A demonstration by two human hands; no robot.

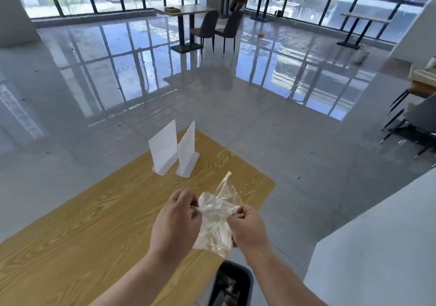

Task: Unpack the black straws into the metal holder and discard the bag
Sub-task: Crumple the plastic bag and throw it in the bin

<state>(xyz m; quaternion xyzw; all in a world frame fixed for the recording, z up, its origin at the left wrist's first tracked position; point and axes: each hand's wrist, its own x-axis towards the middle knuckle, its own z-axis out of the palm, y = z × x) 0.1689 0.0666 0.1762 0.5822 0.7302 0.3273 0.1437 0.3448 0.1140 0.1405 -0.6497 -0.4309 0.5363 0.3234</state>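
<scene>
A crumpled clear plastic bag (218, 216) hangs between my two hands above the right edge of the wooden table (82, 223). My left hand (175, 223) pinches the bag's left edge with curled fingers. My right hand (247, 229) grips its right side in a fist. No straws show inside the bag. Neither black straws nor a metal holder appear in view.
A dark waste bin (232, 284) with rubbish in it stands on the floor directly below my hands, by the table's edge. Two white sign stands (174, 151) sit at the table's far end. A white counter (377, 246) lies to the right; chairs and tables stand farther off.
</scene>
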